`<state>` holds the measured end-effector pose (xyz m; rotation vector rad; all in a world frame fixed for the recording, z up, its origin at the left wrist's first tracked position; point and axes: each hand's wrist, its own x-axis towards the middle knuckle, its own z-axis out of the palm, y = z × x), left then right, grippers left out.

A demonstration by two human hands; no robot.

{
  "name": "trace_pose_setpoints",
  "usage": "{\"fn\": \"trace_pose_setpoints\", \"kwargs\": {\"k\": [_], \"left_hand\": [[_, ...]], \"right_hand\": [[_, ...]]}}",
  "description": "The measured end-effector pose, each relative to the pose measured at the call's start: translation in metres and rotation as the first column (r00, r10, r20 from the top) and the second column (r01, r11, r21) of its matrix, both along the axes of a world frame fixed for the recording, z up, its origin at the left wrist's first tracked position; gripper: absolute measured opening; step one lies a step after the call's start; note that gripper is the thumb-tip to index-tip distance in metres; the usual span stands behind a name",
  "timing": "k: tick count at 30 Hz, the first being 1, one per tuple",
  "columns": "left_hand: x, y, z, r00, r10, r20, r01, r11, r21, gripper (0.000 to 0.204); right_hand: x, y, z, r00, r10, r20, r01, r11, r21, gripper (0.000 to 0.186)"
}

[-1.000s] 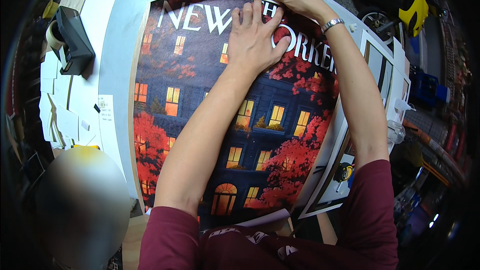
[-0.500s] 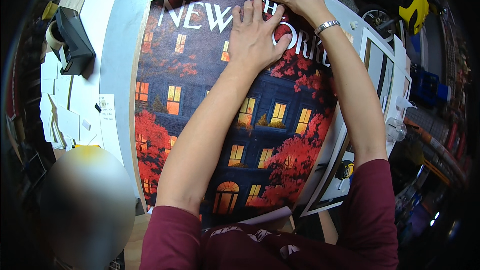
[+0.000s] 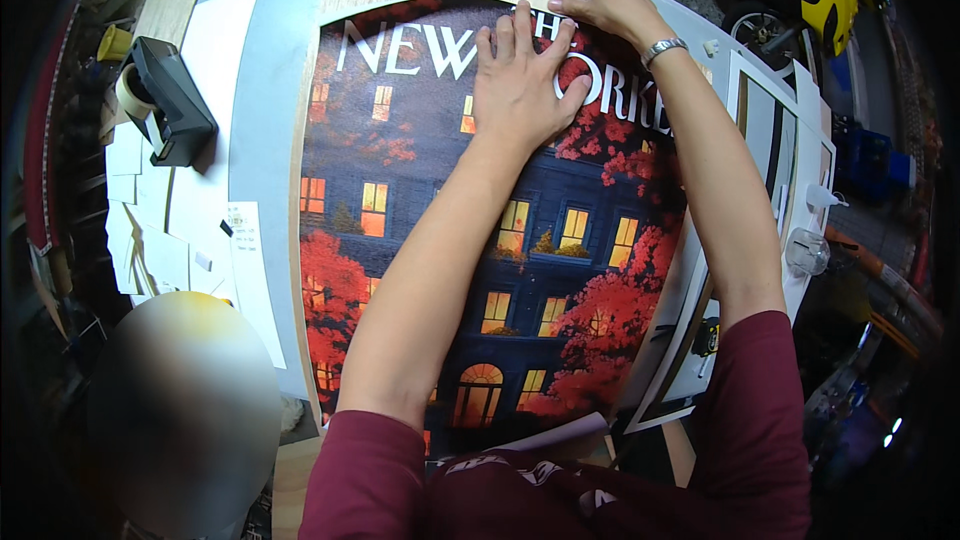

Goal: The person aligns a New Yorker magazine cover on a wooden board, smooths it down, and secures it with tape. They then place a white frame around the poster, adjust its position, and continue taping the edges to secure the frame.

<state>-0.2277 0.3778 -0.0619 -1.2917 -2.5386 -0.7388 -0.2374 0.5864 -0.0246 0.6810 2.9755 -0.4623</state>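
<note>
Poster (image 3: pixel 545 215) looked steady under spread left hand (image 3: pixel 525 82); right hand (image 3: pixel 614 8) shifted to 1 o'clock, pinch unclear to me.

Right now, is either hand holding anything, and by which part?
Left hand: nothing held, spread on the poster near its top. Right hand, by the top edge: can't tell.

The place looks like a workshop. The broad desk (image 3: pixel 265 70) carries a black tape dispenser (image 3: pixel 178 105), a white frame (image 3: pixel 735 90) and a tape measure (image 3: pixel 707 336), and a yellow-bodied motorbike (image 3: pixel 832 8) stands just beyond it.
</note>
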Motion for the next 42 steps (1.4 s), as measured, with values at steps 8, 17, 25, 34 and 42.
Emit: {"fn": "trace_pose_setpoints", "kwargs": {"k": [8, 17, 25, 34, 42], "left_hand": [[0.005, 0.004, 0.006, 1.000, -0.020, 0.000, 0.020, 1.000, -0.017, 0.068], [-0.005, 0.000, 0.005, 0.996, -0.035, 0.078, 0.036, 0.999, -0.010, 0.060], [0.017, -0.060, 0.031, 0.969, -0.161, 0.187, 0.188, 0.973, -0.136, 0.060], [0.227, -0.327, 0.099, 0.781, -0.363, 0.509, 0.539, 0.803, -0.254, 0.057], [0.268, -0.443, 0.098, 0.742, -0.460, 0.488, 0.602, 0.778, -0.181, 0.059]], "right_hand": [[-0.009, -0.020, 0.012, 0.992, -0.101, 0.074, 0.102, 0.995, -0.006, 0.065], [0.175, -0.138, 0.069, 0.963, -0.141, -0.230, 0.130, 0.989, -0.065, 0.027], [0.388, -0.342, 0.072, 0.999, 0.008, 0.049, 0.008, 0.944, -0.331, 0.066], [0.479, -0.414, 0.078, 0.994, -0.006, 0.112, 0.046, 0.931, -0.362, 0.075], [0.505, -0.467, 0.080, 0.996, -0.073, 0.046, 0.083, 0.959, -0.272, 0.055]]}}
